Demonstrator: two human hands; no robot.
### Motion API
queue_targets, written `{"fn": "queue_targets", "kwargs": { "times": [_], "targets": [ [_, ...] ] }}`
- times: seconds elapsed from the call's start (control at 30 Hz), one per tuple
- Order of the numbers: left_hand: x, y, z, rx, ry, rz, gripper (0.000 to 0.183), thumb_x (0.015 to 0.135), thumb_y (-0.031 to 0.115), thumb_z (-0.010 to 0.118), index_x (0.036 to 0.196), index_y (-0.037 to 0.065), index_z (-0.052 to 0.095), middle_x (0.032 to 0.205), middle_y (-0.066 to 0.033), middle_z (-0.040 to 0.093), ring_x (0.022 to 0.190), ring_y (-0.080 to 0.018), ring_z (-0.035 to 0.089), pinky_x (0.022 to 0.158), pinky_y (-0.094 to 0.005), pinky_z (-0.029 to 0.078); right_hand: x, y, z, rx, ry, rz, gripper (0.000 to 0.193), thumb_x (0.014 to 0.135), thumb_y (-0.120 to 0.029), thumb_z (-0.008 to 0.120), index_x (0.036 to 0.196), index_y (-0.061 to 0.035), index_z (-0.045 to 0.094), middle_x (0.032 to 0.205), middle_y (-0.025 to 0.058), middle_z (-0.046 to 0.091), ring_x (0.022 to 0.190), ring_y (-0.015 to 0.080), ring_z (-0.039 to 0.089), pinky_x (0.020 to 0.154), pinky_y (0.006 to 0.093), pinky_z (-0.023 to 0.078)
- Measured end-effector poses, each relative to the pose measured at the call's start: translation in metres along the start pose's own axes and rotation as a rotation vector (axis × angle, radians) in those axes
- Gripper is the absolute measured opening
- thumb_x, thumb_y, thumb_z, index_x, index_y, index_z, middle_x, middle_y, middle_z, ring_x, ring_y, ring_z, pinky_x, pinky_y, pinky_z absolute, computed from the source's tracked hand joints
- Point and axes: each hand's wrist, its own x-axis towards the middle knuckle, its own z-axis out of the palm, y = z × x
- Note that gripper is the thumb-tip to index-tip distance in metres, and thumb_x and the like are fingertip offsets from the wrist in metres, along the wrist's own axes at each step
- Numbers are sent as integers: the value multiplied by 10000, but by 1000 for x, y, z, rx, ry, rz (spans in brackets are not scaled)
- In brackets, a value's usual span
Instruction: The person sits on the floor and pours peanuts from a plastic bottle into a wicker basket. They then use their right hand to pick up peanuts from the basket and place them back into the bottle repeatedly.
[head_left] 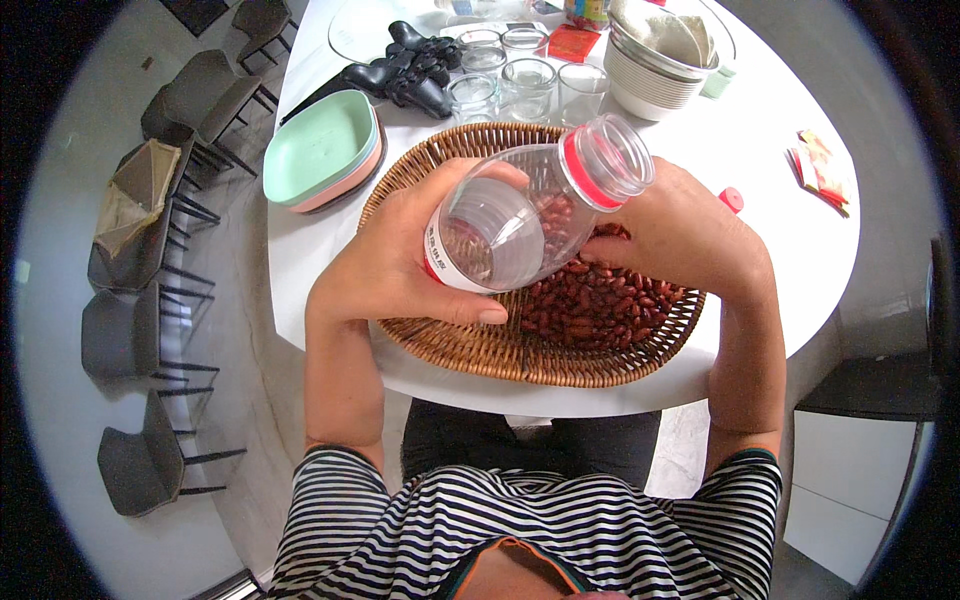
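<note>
Striped cloth from the person's one shirt [520, 520] is closest, at six o'clock. Far left, toward nine o'clock, stand at least five gray chairs [120, 335]. Between ten and eleven o'clock on the white table [290, 262], one green bin [318, 135] is stacked with one pink bin [335, 185]. Near the middle, the left hand [400, 240] has its fingers and thumb wrapped around one clear bottle [510, 215]. It is tilted over the basket, its open mouth toward two o'clock; red shows through, but whether beans are inside cannot be told. One brown basket [480, 355] sits under both hands, with too many red beans [600, 305] to count, mostly on its right side. At twelve o'clock are at least five clear glasses [528, 85]. The right hand [675, 225] reaches down to the beans, fingers bent. The bottle hides some, so what they pinch cannot be told. White bowls [650, 90] make one stack at one o'clock. One red cap [732, 200] lies at two o'clock.
</note>
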Motion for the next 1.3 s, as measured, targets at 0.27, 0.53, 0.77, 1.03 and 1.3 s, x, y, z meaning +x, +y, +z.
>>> {"fn": "queue_targets", "kwargs": {
  "times": [0.27,0.53,0.77,1.03,1.3],
  "targets": [
    [2,8,-1,97,0,-26,792,498,147,853,1199,43,499,1068,-85,615,977,-196,604,864,-308,458,-3,-4,-36,396,803,-51,192,891,-39,503,1008,13,647,836,89,630,560,61,529,455,162,387],
    [2,12,0,91,-9,-78,769,494,131,847,1183,56,513,1075,-82,611,977,-190,601,864,-307,457,0,-11,-35,146,708,-259,214,823,-23,579,1024,45,611,786,93,602,645,89,536,505,182,391],
    [3,8,1,86,-29,-33,791,482,129,846,1194,56,508,1080,-84,612,993,-208,600,872,-310,460,-8,-9,-27,576,827,-191,204,899,-93,523,1039,44,580,770,49,610,578,22,477,497,140,361],
    [2,12,0,163,-73,-44,816,481,149,837,1214,64,490,1097,-91,607,998,-231,601,880,-321,463,1,-32,-23,467,759,-149,236,887,-148,526,1008,51,564,820,60,596,553,28,407,494,164,317],
    [2,12,-1,174,-55,-15,837,492,212,863,1218,42,483,1112,-106,605,1018,-231,596,896,-327,454,4,0,-22,304,253,326,191,727,-51,694,899,-40,609,827,66,626,742,161,603,679,265,486]
  ]
}}
